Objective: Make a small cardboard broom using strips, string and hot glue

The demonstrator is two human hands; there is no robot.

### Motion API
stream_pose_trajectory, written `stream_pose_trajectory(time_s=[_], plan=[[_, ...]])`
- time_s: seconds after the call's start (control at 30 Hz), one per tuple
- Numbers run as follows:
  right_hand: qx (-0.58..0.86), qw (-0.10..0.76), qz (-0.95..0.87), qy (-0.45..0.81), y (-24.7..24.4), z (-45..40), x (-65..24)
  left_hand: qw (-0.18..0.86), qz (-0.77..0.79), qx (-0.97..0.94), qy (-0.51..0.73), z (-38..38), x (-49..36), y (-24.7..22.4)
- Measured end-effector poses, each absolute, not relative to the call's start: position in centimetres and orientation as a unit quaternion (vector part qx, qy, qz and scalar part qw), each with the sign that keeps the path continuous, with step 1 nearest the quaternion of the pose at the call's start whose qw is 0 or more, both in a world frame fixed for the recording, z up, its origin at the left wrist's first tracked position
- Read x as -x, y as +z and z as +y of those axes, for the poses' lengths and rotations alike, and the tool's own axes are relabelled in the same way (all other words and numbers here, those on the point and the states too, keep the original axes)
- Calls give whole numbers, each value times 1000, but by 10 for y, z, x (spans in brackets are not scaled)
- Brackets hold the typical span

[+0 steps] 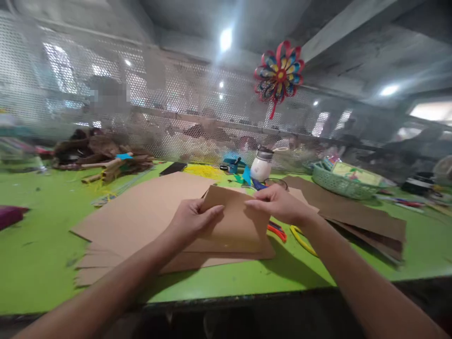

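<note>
Between my hands a sheet of brown kraft cardboard (236, 221) is held tilted up, its far edge raised off the pile. My left hand (194, 219) pinches its left edge, thumb on the near face. With thumb and fingers closed on it, my right hand (278, 203) grips the upper right corner. Beneath lie more brown sheets (141, 202), fanned out to the left. Right of the held sheet, an orange handle (277, 231) and a yellow curved handle (302, 241) show on the table, partly hidden by the sheet and my right forearm.
Darker brown sheets (367, 221) lie at the right, beside a green basket (346, 182). At the back stand a white jar (261, 165) and a blue tool (233, 165). Brown bundled material (102, 150) lies back left. A perforated screen (197, 103) borders the green table (226, 285).
</note>
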State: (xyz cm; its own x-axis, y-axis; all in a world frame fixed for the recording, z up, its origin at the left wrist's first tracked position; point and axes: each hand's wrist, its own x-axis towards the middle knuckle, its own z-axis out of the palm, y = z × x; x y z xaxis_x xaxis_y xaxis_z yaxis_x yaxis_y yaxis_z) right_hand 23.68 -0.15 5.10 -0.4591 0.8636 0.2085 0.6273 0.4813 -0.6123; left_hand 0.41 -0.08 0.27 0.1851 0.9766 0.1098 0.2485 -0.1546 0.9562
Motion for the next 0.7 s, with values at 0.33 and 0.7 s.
stream_pose_trajectory(time_s=[0.33, 0.7], plan=[[446, 284, -805, 268, 44, -4, -240, 534, 461, -589, 395, 1, -4, 3], [460, 279, -805, 250, 45, 3, -248, 600, 414, -596, 335, 4, -3, -5]])
